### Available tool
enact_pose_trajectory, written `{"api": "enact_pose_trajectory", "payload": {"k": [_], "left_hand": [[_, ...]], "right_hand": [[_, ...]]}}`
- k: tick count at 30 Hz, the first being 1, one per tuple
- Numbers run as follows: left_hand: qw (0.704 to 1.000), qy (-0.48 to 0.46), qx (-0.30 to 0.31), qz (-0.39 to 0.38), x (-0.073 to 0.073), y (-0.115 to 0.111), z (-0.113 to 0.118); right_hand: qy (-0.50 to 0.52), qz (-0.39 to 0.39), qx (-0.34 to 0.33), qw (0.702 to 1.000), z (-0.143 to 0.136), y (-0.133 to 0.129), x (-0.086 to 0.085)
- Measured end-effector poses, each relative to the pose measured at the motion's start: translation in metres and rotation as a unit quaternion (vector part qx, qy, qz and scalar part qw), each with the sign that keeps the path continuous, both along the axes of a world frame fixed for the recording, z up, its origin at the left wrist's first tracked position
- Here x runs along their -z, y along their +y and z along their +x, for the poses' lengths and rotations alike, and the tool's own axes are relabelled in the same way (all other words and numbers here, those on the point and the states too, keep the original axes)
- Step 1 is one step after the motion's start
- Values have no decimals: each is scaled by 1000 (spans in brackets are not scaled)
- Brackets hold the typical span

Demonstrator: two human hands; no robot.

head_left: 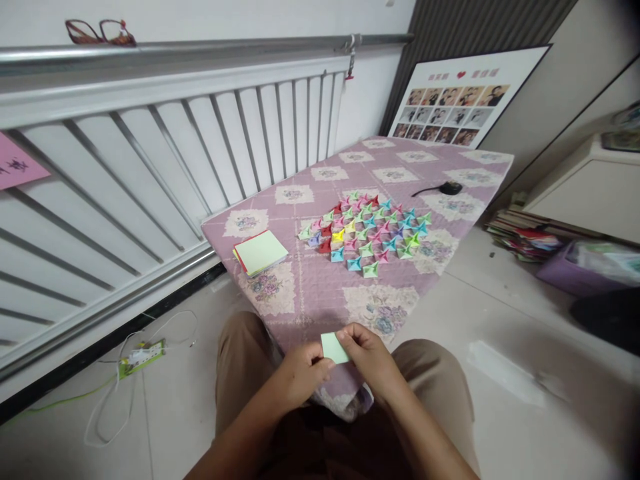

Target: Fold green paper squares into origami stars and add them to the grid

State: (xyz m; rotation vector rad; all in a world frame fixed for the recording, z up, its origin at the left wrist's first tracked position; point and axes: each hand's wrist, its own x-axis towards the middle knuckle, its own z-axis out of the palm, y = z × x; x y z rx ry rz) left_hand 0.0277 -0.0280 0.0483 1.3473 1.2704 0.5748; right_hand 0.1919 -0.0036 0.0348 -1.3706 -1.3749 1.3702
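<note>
A small pale green folded paper [335, 348] is held between both hands at the near edge of the table. My left hand [306, 375] pinches its lower left side, and my right hand [364, 352] grips its upper right side with thumb and fingers. Beyond the hands, several small folded paper pieces [371, 270] in green, blue, pink, red and yellow lie in slanting rows on the cloth. To the left rests a stack of square paper sheets [261, 253], pale green on top, with red and yellow edges showing.
The table has a purple floral cloth [320, 300]. A black object [451, 188] with a cord lies toward the right. A white radiator [200, 147] borders the left side. On the floor sit a power strip [143, 357] and a purple bin [575, 270].
</note>
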Motion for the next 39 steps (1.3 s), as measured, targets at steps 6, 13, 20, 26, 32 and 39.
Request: {"api": "enact_pose_trajectory", "payload": {"k": [6, 13, 20, 26, 32, 39], "left_hand": [[996, 26, -80, 39, 6, 16, -10], [996, 33, -76, 37, 14, 28, -10], [997, 35, -75, 5, 29, 31, -10], [995, 59, -74, 42, 25, 30, -11], [988, 115, -67, 78, 28, 28, -13], [922, 212, 8, 325, 37, 13, -17]], "right_hand": [[-30, -17, -32, 999, 0, 8, 4], [-32, -5, -51, 998, -4, 11, 3], [-57, 21, -45, 997, -3, 16, 7], [-84, 34, -47, 995, -4, 19, 10], [-99, 25, -59, 993, -8, 23, 14], [-156, 62, -79, 983, -8, 29, 22]]}}
